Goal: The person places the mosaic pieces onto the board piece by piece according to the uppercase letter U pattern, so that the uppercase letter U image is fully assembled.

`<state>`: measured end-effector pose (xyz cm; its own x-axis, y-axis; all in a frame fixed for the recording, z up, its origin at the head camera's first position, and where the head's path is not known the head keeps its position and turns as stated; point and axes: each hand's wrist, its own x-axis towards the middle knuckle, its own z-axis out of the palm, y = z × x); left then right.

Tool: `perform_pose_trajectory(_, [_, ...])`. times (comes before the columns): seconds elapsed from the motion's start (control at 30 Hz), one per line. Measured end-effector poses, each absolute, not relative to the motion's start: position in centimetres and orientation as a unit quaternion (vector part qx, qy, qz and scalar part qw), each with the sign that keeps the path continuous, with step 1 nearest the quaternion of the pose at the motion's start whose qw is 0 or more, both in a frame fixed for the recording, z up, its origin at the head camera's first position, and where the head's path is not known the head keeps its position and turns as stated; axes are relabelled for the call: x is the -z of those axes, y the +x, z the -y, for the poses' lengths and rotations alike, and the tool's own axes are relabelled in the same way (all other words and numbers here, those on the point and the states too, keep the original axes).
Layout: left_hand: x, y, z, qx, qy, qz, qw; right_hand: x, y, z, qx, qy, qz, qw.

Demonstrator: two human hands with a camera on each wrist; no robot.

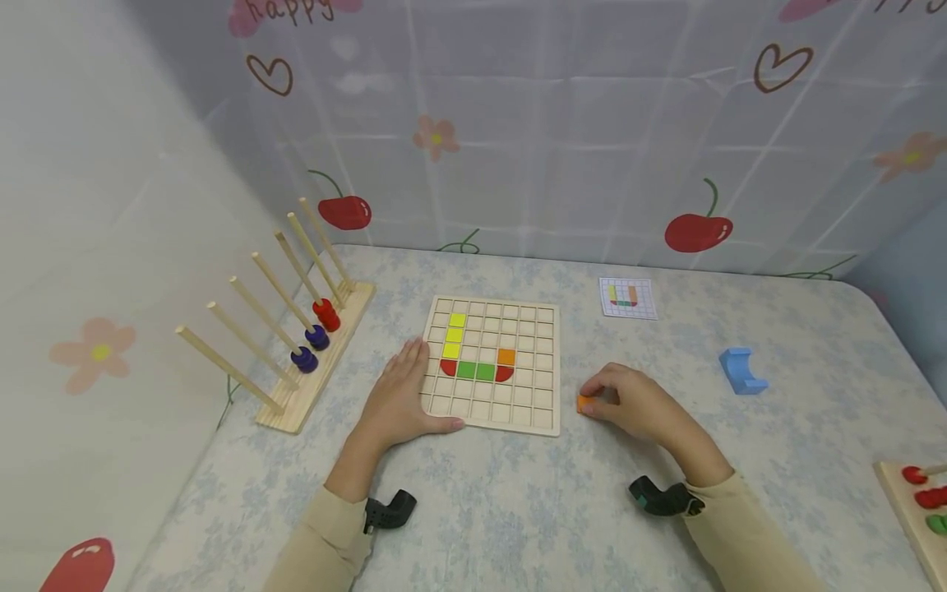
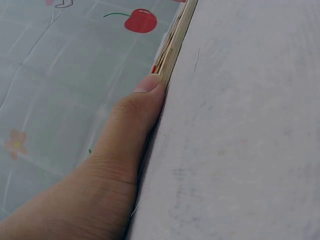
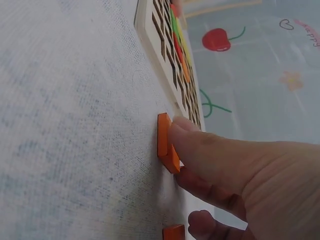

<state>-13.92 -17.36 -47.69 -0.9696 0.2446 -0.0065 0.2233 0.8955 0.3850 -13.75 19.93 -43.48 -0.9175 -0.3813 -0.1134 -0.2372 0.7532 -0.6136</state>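
Note:
A wooden grid board (image 1: pixel 543 370) lies on the table, with yellow, red, green and orange tiles set in its cells. My left hand (image 1: pixel 403 399) rests along the board's left side, its thumb at the near edge; the left wrist view shows that thumb (image 2: pixel 140 102) touching the board's edge. Right of the board, my right hand (image 1: pixel 632 403) pinches an orange square tile (image 3: pixel 164 140) between thumb and fingers, close to the tabletop. Another orange tile (image 3: pixel 174 232) lies beneath the fingers in the right wrist view; in the head view the hand hides it.
A pattern card (image 1: pixel 629 298) with a similar coloured shape lies behind the board to the right. At right sits a blue arched block (image 1: pixel 742 372). A peg rack (image 1: pixel 311 403) with red and purple rings stands at left; part of another wooden piece (image 1: pixel 906 510) shows at far right.

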Motion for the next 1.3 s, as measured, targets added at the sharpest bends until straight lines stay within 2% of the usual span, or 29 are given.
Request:
perform_pose_trajectory(0.13, [47.7,-13.9,17.4,-0.194,0.12,-0.973,0.029,43.4,-13.8,-20.0,0.306,-0.172,-0.929,0.119])
perform_pose_trajectory(0.43, [47.8,-14.0,17.4,-0.193,0.125,-0.973,0.032,43.1,-14.9,-20.5,0.353,-0.192,-0.901,0.165])
perform_pose_trajectory(0.97, [48.0,-14.0,17.4,-0.204,0.124,-0.971,0.032,42.9,-21.0,-15.3,0.42,-0.156,-0.885,0.131])
perform_pose_trajectory(1.3, [48.1,-14.0,17.4,-0.205,0.124,-0.971,0.025,43.4,-22.7,-11.9,0.442,-0.149,-0.874,0.137])
